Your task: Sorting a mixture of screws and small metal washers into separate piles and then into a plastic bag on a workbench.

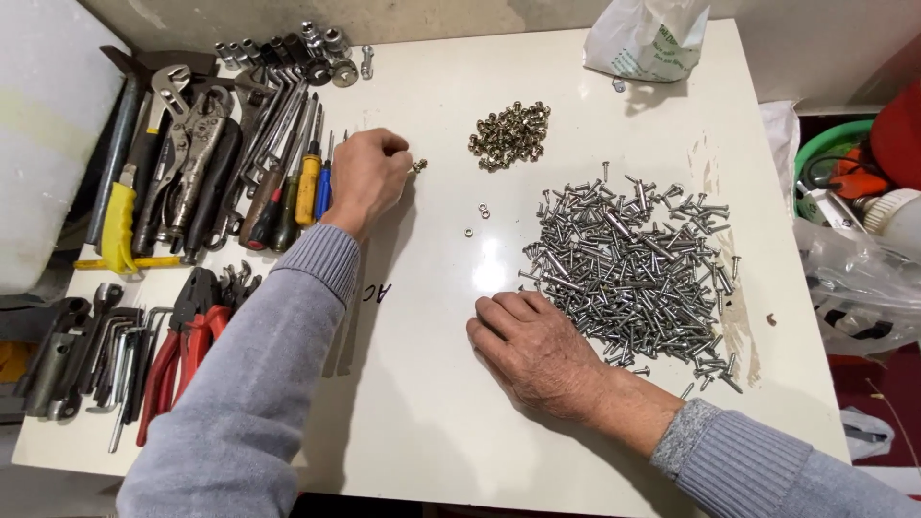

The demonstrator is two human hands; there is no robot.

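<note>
While pinched by left hand (369,176), screw (419,166) points right (roughly).

A single view comes from a camera on the person's head, looking steeply down and forward over the white bench (432,403). It sits near enough that both forearms enter from the bottom edge and the bench fills most of the frame. The far bench edge runs along the top, the tool rows lie at left, clutter beyond the right edge.
</note>
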